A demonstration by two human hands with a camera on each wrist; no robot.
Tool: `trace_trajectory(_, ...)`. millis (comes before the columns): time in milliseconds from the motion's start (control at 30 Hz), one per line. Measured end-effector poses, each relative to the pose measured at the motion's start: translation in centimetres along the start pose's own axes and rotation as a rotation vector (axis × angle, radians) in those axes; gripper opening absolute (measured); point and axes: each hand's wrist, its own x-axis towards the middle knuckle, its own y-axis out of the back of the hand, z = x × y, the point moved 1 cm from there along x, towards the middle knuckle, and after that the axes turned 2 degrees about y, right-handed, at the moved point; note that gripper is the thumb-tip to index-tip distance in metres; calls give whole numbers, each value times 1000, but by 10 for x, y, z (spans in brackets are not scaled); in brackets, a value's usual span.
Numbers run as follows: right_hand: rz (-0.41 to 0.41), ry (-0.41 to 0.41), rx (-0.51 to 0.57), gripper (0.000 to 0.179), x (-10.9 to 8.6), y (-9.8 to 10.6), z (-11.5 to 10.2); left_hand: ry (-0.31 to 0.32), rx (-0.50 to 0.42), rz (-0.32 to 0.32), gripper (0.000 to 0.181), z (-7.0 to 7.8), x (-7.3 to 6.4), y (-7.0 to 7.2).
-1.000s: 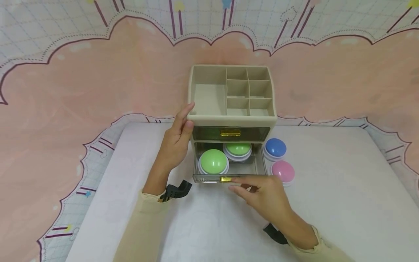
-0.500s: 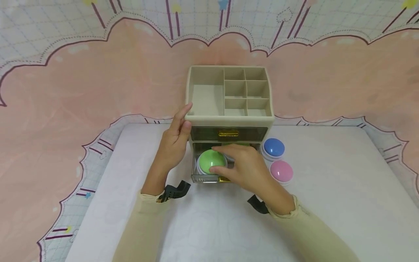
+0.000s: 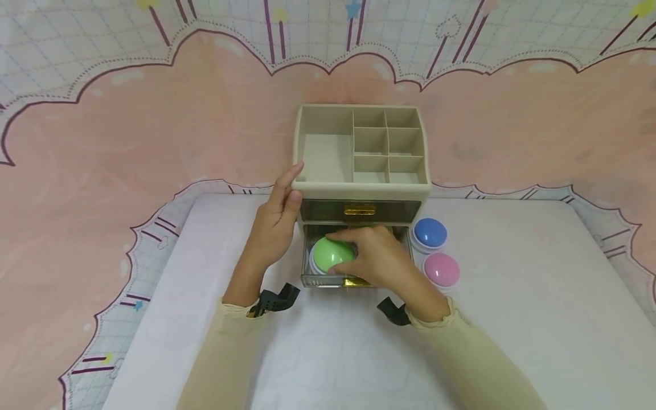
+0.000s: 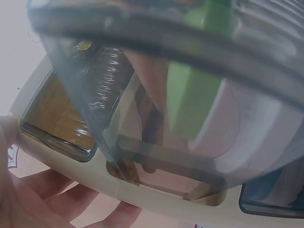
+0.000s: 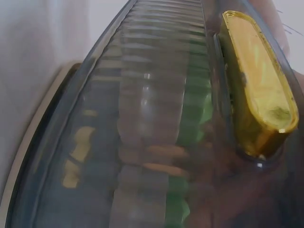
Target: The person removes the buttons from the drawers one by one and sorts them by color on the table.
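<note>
A beige desk organizer (image 3: pixel 361 190) with top compartments stands at the table's far side, its lower clear drawer (image 3: pixel 314 281) pulled out. In that drawer sits a round white-based thing with a shiny green dome (image 3: pixel 328 254). My right hand (image 3: pixel 381 256) reaches over the drawer front and grips the dome's right side between thumb and fingers. It covers the second green-domed one behind. My left hand (image 3: pixel 274 228) rests against the organizer's left side, fingers extended, thumb near the front corner. In the right wrist view, the drawer's gold handle (image 5: pixel 261 76) fills the right.
Right of the drawer, on the white table (image 3: pixel 512 285), stand a blue-domed round piece (image 3: pixel 430 232) and a pink-domed one (image 3: pixel 442 269). The upper drawer (image 3: pixel 328 211) is closed. A patterned cloth (image 3: pixel 154 125) hangs behind the organizer.
My right hand has left the lower drawer's handle, moved up and left over the drawer, and taken hold of the front green-domed piece. My left hand stays against the organizer.
</note>
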Motion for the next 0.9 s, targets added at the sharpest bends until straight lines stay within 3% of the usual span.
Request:
trace_trajectory(567, 20, 44, -81, 59, 1, -3, -4, -1, 8, 2, 50, 1, -2, 0)
trace_trajectory(900, 118, 101, -113, 51, 1, -1, -5, -5, 19, 11, 53, 2, -1, -1)
